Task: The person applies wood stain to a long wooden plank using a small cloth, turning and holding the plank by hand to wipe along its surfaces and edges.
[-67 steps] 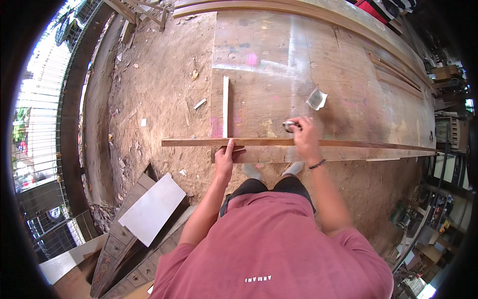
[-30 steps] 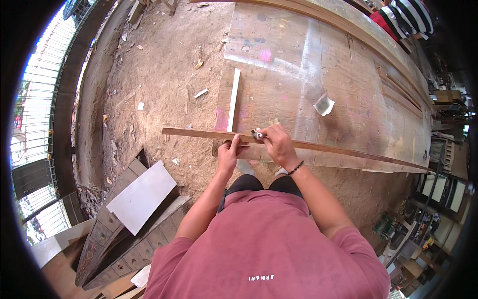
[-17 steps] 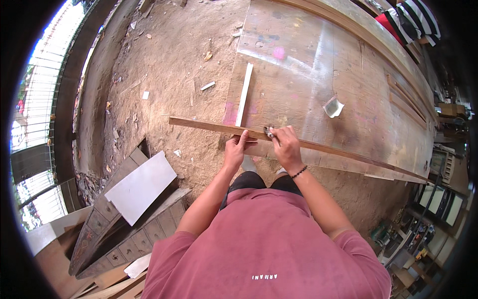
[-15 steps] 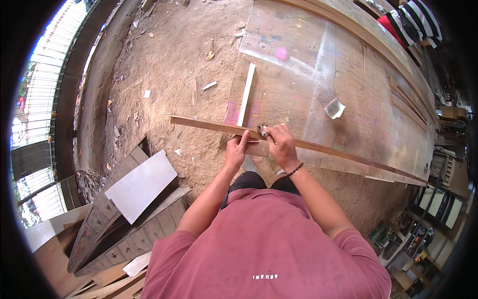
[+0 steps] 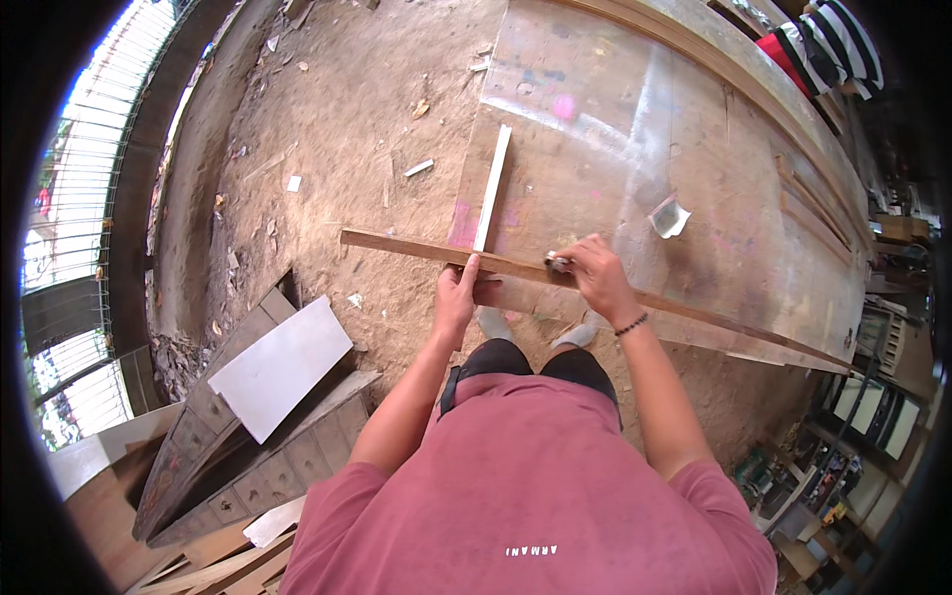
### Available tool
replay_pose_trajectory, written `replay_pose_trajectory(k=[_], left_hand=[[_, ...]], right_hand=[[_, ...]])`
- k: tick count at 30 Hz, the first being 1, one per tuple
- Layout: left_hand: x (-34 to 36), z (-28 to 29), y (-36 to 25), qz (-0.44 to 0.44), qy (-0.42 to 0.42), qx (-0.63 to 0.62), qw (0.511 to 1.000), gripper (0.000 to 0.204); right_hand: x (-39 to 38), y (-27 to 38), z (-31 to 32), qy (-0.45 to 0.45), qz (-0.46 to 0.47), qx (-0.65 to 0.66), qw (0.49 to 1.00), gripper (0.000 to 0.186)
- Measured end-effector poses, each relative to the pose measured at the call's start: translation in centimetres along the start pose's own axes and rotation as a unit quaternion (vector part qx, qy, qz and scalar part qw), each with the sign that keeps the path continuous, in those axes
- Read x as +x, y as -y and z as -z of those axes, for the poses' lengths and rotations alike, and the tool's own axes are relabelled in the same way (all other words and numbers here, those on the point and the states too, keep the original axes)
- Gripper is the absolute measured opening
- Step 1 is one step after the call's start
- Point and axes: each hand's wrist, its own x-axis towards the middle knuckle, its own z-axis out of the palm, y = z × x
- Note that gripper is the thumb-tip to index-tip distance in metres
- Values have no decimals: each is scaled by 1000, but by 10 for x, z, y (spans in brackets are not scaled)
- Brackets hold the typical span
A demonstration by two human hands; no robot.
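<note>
A long, narrow brown wooden strip [image 5: 397, 244] lies along the near edge of a stained plywood tabletop [image 5: 585, 178], its left end jutting out past the board. My left hand [image 5: 458, 297] grips the strip near that end, thumb on top and fingers beneath. Farther right, my right hand [image 5: 602, 278] pinches a small dark-and-pale object [image 5: 557, 263] against the strip's upper face; its kind is too small to make out. A thin white strip [image 5: 493, 188] rests on the tabletop, its near end by my left thumb.
A curled pale scrap [image 5: 669, 217] sits on the tabletop. Long boards [image 5: 684, 40] run along its far side. At lower left, a white panel [image 5: 283, 369] lies on a wedge-shaped wooden frame [image 5: 198, 446]. A person in striped clothing [image 5: 843, 45] is at the far right.
My right hand has slid to the right along the wooden strip with the small object. My left hand has shifted slightly left, still holding the strip.
</note>
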Motion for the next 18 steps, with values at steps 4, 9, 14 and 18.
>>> replay_pose_trajectory(k=[4,9,14,18], left_hand=[[7,2,3,-3,17,-16,1000,44],[1,2,-11,38,1,-51,998,43],[3,22,-15,-3,-38,-36,999,41],[6,31,-25,-34,-59,-32,997,39]], right_hand=[[41,28,-34,40,107,39,993,24],[42,21,-16,76,14,92,993,21],[26,-22,2,191,-179,169,950,18],[53,-29,-12,311,-202,245,896,22]])
